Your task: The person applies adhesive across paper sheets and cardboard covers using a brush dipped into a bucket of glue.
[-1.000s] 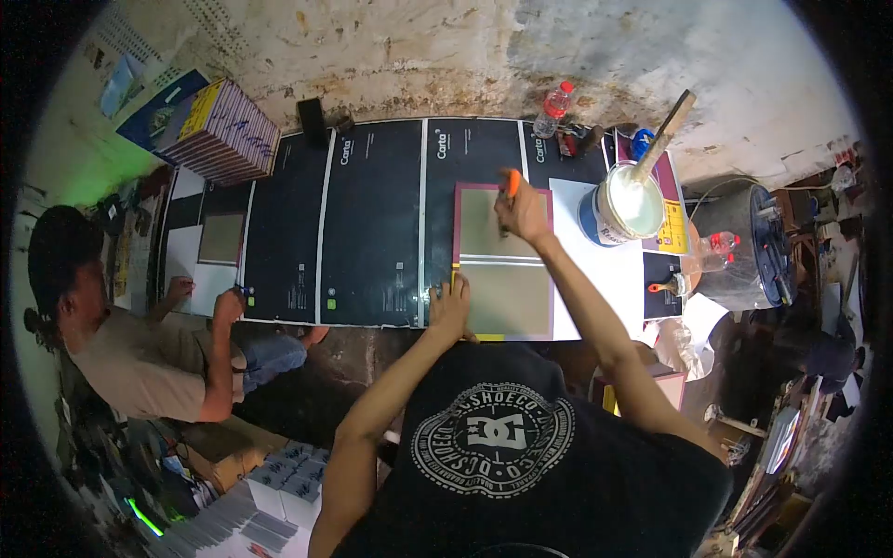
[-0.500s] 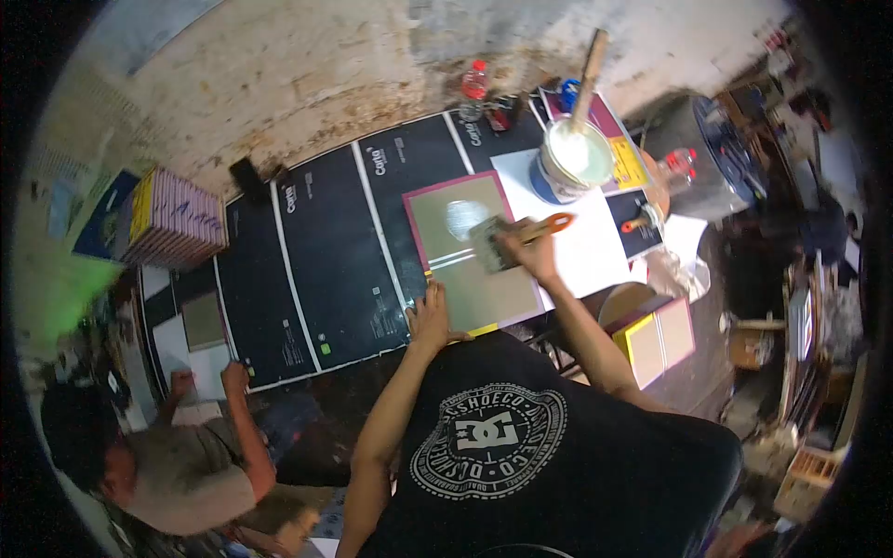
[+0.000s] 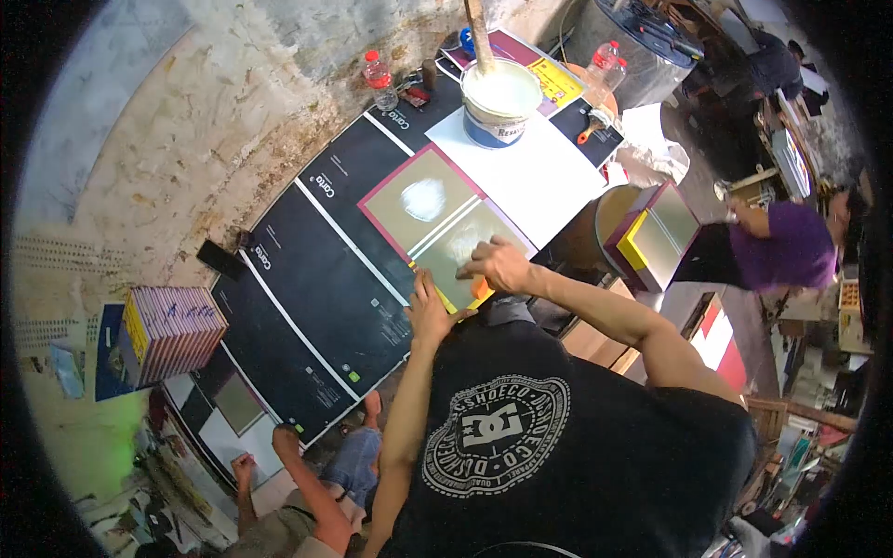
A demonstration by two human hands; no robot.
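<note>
An open book cover lies on the table, with grey-brown board panels, a maroon border and a yellow strip. White paste sits in a patch on its far panel, and another smear is on the near panel. My right hand is closed round a paste brush over the near panel; its orange handle shows below the fingers, and the hand hides much of the rest. My left hand rests with fingers stretched on the cover's near left edge, thumb apart.
A paste bucket with a wooden stick stands on white sheets. Another brush lies right of it. A bottle is near the wall. Stacked books stand left. A co-worker's hands are lower left.
My view has turned, shifting the table. My right hand has moved the brush from the cover's middle toward its near edge, where a white smear now shows. My left hand stays on the cover.
</note>
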